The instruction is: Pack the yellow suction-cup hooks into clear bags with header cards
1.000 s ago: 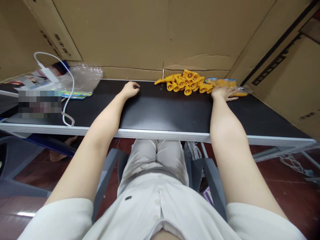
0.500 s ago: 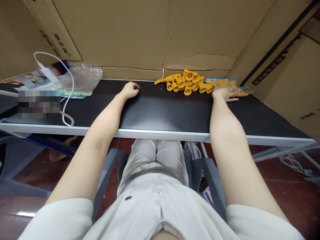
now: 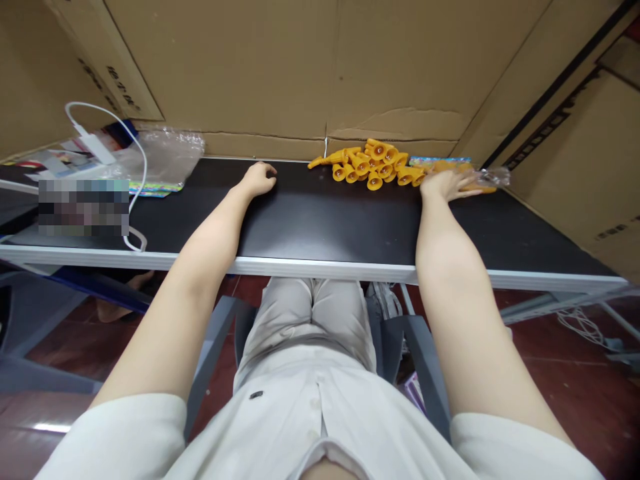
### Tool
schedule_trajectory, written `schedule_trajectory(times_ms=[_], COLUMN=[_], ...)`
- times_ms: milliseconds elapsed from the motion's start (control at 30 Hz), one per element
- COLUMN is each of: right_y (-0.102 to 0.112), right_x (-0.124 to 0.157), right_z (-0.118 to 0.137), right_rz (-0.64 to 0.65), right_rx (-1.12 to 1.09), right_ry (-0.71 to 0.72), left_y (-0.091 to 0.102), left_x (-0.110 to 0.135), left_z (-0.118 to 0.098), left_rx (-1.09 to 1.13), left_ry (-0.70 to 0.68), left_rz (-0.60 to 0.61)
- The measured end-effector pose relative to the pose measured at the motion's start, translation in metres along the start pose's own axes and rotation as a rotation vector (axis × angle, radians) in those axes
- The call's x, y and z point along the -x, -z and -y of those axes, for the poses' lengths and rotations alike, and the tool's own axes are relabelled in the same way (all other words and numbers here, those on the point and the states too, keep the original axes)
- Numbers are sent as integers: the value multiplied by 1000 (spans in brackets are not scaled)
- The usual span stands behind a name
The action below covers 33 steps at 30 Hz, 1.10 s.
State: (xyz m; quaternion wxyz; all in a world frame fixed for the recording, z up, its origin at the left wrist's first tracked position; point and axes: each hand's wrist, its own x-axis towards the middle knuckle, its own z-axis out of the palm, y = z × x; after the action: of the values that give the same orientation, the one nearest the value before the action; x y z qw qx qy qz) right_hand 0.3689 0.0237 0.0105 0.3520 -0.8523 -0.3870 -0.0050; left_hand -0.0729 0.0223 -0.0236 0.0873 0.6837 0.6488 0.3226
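Observation:
My left hand (image 3: pixel 260 179) rests on the black tabletop, its fingers loosely curled and apart with nothing in them. On the far right of the table, my right hand (image 3: pixel 444 185) lies with outstretched fingers over a clear plastic bag (image 3: pixel 493 177). Yellow-orange pieces show inside that bag, and a colourful strip edges its back; the hand hides its middle. Just left of my right hand is a pile of yellow-orange hollow pieces (image 3: pixel 376 165) with flared, round open ends. One piece at the pile's left end has a slender, pointed tip.
Flat clear bags (image 3: pixel 173 157) with colourful edges lie at the left. Beside them are a white cable (image 3: pixel 146 160) with its adapter and a blurred-out patch. Cardboard walls (image 3: pixel 280 67) close off the back and the right side. A metal rail (image 3: pixel 320 268) edges the table's front.
My right hand has shifted slightly left, and its fingers have drawn closer together. The clear bag's right end has risen and crumpled. My left hand and the pile stay put.

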Motion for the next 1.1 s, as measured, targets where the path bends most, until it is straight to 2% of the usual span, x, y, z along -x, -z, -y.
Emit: schedule_trajectory(times_ms=[133, 167, 200, 233, 300, 367, 467, 667, 767, 867, 967, 1100], right_y=[1, -2, -5, -8, -16, -24, -30, -43, -53, -57, -56, -53], right_x=[-4, -5, -5, -4, 1, 11, 36, 85, 94, 96, 96, 99], right_z=[25, 33, 42, 50, 60, 65, 67, 75, 78, 79, 79, 79], right_rz=[-89, -37, -85, -110, -118, -110, -43, 235, 367, 394, 381, 390], right_rx=[-14, 28, 47, 69, 116, 75, -50, 56, 153, 222, 235, 255], right_ry=[211, 139, 182, 318, 501, 726, 1038, 1368, 1444, 1436, 1432, 1413], left_y=[9, 12, 14, 16, 20, 22, 24, 24, 22, 26, 44, 80], left_x=[3, 6, 9, 12, 17, 22, 26, 26, 21, 16, 19, 33], left_z=[-1, -4, -7, -11, -19, -26, -33, -34, -26, -18, -13, -9], left_rx=[-101, -144, -186, -223, -275, -313, -353, -393, -396, -397, -474, -603], left_ry=[60, 87, 110, 128, 144, 141, 133, 106, 87, 106, 218, 374], left_rz=[17, 40, 71, 97, 143, 192, 239, 247, 251, 230, 152, 172])
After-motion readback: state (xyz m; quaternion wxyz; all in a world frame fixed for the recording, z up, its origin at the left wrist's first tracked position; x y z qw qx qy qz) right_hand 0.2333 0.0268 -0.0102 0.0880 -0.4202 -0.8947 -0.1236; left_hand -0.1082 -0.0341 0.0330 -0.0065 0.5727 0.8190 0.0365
